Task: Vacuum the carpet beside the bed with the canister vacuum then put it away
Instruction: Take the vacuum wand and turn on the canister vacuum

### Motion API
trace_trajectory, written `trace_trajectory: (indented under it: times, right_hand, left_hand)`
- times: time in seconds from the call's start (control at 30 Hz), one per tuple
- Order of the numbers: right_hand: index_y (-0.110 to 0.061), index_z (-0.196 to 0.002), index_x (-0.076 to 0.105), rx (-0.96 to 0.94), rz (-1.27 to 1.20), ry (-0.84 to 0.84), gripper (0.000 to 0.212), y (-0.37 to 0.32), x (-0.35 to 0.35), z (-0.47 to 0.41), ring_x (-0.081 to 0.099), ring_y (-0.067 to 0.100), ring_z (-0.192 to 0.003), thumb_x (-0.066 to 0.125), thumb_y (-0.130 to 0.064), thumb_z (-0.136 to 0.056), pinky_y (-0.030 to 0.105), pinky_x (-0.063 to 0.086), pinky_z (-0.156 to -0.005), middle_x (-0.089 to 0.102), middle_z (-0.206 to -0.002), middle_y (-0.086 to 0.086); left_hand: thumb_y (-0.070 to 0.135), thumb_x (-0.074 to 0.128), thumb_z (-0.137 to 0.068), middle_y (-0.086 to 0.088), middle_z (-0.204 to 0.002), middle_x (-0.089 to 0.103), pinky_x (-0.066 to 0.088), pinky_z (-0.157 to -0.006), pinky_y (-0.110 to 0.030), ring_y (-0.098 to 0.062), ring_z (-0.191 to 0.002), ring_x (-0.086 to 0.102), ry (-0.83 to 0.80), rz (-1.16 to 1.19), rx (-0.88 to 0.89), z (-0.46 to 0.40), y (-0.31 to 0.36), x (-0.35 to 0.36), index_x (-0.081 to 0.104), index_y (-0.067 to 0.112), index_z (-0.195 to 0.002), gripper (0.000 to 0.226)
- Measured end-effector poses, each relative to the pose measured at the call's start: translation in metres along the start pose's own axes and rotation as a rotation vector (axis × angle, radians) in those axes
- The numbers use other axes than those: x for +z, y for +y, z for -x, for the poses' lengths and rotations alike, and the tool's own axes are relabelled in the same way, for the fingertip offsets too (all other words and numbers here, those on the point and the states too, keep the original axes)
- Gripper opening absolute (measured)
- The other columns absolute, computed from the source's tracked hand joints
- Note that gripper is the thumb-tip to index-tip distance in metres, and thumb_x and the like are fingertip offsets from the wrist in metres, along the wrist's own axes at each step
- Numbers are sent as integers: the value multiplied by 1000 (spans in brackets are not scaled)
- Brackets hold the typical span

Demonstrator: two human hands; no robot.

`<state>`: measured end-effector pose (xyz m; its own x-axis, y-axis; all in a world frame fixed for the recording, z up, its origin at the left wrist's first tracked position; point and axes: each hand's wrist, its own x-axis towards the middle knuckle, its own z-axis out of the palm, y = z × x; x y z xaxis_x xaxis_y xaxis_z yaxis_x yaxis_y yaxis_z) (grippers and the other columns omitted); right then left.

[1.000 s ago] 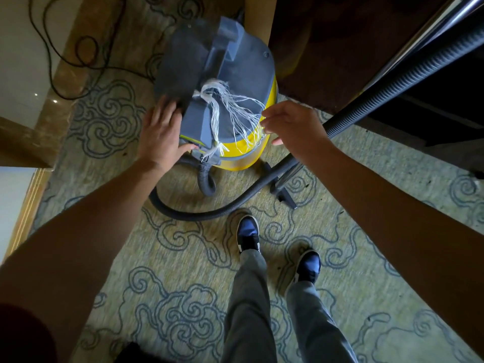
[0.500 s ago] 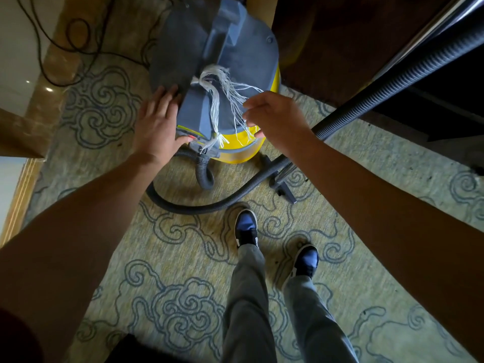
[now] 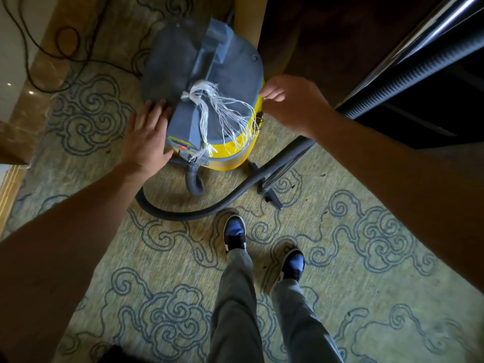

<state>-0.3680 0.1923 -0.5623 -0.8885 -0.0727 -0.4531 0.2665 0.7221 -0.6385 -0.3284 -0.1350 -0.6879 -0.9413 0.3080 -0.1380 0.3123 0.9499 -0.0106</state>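
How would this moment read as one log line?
left hand: flat on vacuum lid | right hand: curled at vacuum's right rim, grasp unclear | hose: looped on carpet

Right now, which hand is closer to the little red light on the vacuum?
Left. The left hand rests flat against the grey and yellow canister vacuum, its thumb just beside the small red light. The right hand is across the lid at the yellow rim, farther away.

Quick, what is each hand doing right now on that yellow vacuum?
Left hand: open, fingers straight, resting flat against the side of the vacuum lid.
Right hand: fingers curled at the lid's edge; whether it pinches anything cannot be told.
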Motion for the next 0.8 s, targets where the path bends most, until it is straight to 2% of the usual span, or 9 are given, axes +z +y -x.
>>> trace_trajectory:
  times: [0.13, 0.3, 0.53, 0.67, 0.8]
  right_hand:
    - [-21, -114, 70, -40, 139, 26, 26, -8, -49, 0, 66, 11, -109, 65, -27, -90, 32, 50, -102, 73, -115, -4]
    - [-16, -113, 70, -99, 145, 74, 26, -32, -91, 14, 66, 10, -108, 67, -27, -90, 29, 50, -101, 73, -114, -3]
    - [-16, -112, 72, -135, 154, 88, 25, -65, -137, 64, 66, 14, -107, 68, -28, -90, 31, 50, -96, 73, -112, -1]
    - [-19, -119, 68, -209, 254, 120, 33, -64, -183, 111, 60, 18, -116, 68, -29, -88, 37, 48, -99, 66, -124, 1]
    - [-22, -125, 64, -288, 375, 171, 36, -52, -233, 156, 56, 14, -119, 67, -27, -89, 38, 48, -99, 60, -128, -5]
  left_hand:
    - [25, 84, -64, -13, -158, 33, 36, -109, -55, -41, -134, 41, -2, 30, -89, 10, 0, -20, 48, 11, -139, 84]
    - [35, 75, -77, -19, -133, 51, 47, -96, -51, -43, -114, 55, 66, 176, -242, 17, 20, -60, 58, 10, -126, 57]
    - [19, 60, -79, -22, -115, 57, 47, -91, -49, -43, -107, 55, 208, 357, -414, 15, 83, -126, 64, 8, -115, 37]
    - [25, 65, -82, -18, -112, 59, 48, -87, -44, -38, -101, 59, 383, 591, -342, -22, 143, -177, 66, 5, -111, 35]
    - [22, 68, -84, -16, -113, 57, 51, -87, -41, -33, -97, 62, 535, 738, -74, -72, 217, -237, 64, 2, -110, 33]
